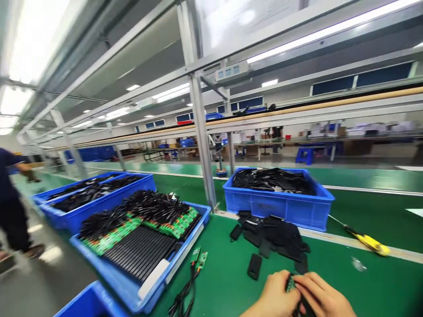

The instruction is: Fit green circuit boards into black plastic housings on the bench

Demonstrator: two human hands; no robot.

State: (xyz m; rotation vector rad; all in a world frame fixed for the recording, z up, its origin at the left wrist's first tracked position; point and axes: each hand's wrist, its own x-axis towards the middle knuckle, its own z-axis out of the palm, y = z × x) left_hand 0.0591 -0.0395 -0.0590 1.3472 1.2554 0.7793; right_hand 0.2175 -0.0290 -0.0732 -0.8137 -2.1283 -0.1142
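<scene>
Low on the right of the view, my left hand (276, 294) and my right hand (322, 293) meet, fingers closed around a small green circuit board (290, 283) and a black plastic housing (307, 307). My fingers cover most of both pieces, so how they fit together is hidden. Just beyond my hands lies a pile of flat black plastic pieces (284, 237). A single black casing (254, 266) rests left of the pile. Farther left, two green boards (199, 259) with black cables (185, 295) lie on the green bench (221, 281).
A blue tray (201, 220) holds rows of cabled green boards. Blue bins (264, 203) with black parts stand behind the pile and at far left. A yellow-handled tool (373, 244) lies at right. A metal post (201, 132) rises from the bench. A person (11, 198) stands at left.
</scene>
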